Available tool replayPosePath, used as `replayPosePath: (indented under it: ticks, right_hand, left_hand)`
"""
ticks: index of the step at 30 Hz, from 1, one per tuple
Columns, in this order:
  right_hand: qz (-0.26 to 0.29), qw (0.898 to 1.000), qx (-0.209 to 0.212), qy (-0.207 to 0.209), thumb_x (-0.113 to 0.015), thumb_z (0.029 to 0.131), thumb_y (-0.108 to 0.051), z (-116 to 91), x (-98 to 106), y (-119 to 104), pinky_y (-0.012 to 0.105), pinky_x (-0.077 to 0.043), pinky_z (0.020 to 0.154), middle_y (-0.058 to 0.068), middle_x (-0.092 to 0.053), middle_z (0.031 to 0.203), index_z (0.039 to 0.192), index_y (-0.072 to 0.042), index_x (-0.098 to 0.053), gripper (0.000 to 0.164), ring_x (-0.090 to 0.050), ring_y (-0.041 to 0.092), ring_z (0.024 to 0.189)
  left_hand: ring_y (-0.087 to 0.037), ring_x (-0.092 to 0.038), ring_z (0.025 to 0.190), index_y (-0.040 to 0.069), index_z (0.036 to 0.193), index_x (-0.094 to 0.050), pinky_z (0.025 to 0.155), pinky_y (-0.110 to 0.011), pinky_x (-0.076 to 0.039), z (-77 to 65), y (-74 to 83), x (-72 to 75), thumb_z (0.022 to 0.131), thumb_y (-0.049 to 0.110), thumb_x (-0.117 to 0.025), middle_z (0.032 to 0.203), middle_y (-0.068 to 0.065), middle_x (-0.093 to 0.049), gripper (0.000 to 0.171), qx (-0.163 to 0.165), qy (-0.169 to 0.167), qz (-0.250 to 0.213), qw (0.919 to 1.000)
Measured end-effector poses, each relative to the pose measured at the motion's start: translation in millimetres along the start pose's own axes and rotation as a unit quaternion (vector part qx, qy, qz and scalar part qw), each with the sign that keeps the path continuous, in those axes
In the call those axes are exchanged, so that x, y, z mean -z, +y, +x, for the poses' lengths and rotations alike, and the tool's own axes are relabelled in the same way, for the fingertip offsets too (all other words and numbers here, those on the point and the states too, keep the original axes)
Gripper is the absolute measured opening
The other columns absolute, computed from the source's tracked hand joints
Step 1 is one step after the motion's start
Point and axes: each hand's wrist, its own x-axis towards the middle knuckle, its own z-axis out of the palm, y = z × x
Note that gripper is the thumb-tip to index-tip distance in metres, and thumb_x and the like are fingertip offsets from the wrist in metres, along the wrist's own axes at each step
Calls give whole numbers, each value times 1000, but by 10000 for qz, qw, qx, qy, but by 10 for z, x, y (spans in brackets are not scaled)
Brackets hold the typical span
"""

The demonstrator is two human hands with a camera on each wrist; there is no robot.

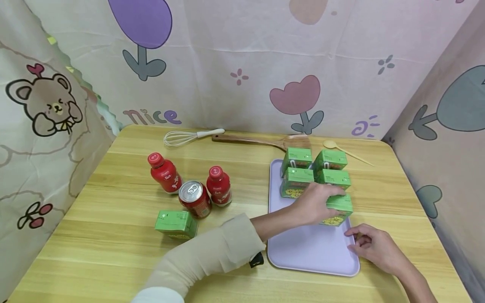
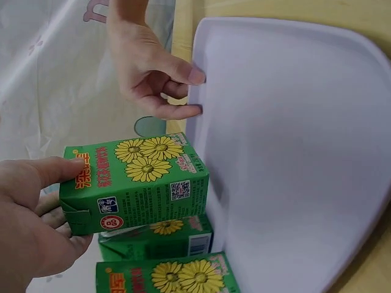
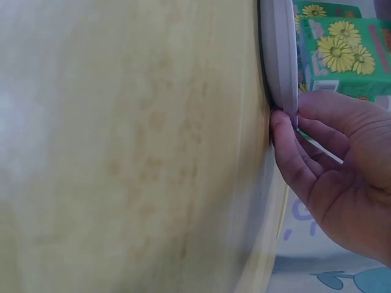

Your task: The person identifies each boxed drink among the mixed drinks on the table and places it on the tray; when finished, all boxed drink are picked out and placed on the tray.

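My left hand point(image 1: 312, 204) holds a green drink carton with yellow flowers point(image 2: 134, 177) between thumb and fingers, over the right side of the lilac tray point(image 1: 310, 252). Several matching cartons point(image 1: 297, 182) stand in rows on the tray's far half, right behind the held one. At the tray's right rim, my right hand point(image 1: 379, 248) pinches the edge; the right wrist view shows thumb and fingers point(image 3: 293, 155) on either side of the rim point(image 3: 284, 61). Whether the held carton's base touches the tray, I cannot tell.
To the left stand two red bottles point(image 1: 165, 173), a red can point(image 1: 195, 200) and another green carton point(image 1: 176, 224). A whisk point(image 1: 193, 135), a wooden spatula point(image 1: 257, 139) and a yellow spoon point(image 1: 346, 150) lie along the back. A black object point(image 1: 257, 259) shows partly beneath the left sleeve.
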Motion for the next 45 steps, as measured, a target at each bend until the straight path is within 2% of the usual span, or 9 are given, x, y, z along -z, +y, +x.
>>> replayPosePath:
  ticks: [8,15,20,29,34,38,41,45]
  right_hand:
    - [58,9998,183,18,-76,74,-1,1,0,13,20,-49,56,2,-62,82,100,-6,-67,28,-52,-2,67]
    - [100,9991,392,128,-76,72,1,-6,-5,28,20,-49,56,1,-62,82,99,-6,-67,29,-53,-3,67]
    - [50,9980,577,235,-76,71,2,-1,-10,36,20,-49,55,1,-63,85,98,-6,-67,29,-53,-4,67]
    - [9,9989,445,148,-76,72,0,0,-2,25,20,-49,55,1,-63,88,99,-7,-68,29,-52,-4,67]
    - [41,9997,234,-11,-75,74,-1,-1,13,13,20,-50,57,3,-64,91,101,-5,-67,29,-54,-4,68]
    - [28,9998,197,-38,-75,74,-1,-1,13,11,20,-50,57,3,-63,89,101,-5,-67,29,-54,-3,68]
    - [1,9997,243,-2,-75,74,-1,1,6,15,20,-49,56,2,-63,86,101,-5,-67,28,-53,-4,67]
    - [-3,9996,268,14,-75,74,-1,2,4,17,20,-49,56,2,-63,86,101,-6,-67,28,-53,-4,67]
  left_hand:
    - [-3,-58,117,18,125,-62,92,-7,-43,61,2,-133,80,19,-76,124,8,-64,47,77,39,155,9998]
    - [-4,-58,117,16,125,-62,94,-7,-42,117,-6,-220,82,19,-75,124,7,-65,45,-105,62,385,9992]
    - [-3,-56,118,19,126,-61,96,-8,-41,137,20,-248,82,22,-74,126,10,-63,47,-107,-79,605,9981]
    - [-3,-54,122,21,129,-58,98,-8,-39,120,27,-264,82,25,-74,130,10,-60,49,-164,-83,822,9964]
    - [-4,-52,124,22,130,-57,101,-11,-39,81,21,-220,82,30,-74,134,9,-57,52,-132,-117,831,9964]
    - [-5,-52,125,22,131,-56,101,-13,-39,20,22,-141,82,33,-74,136,8,-56,53,-262,-43,788,9965]
    - [-6,-50,127,20,132,-55,103,-13,-38,-78,47,-26,82,34,-74,137,7,-55,55,-421,28,725,9965]
    - [-6,-48,128,18,133,-54,107,-16,-34,-295,103,199,83,33,-73,137,5,-56,56,-656,69,507,9965]
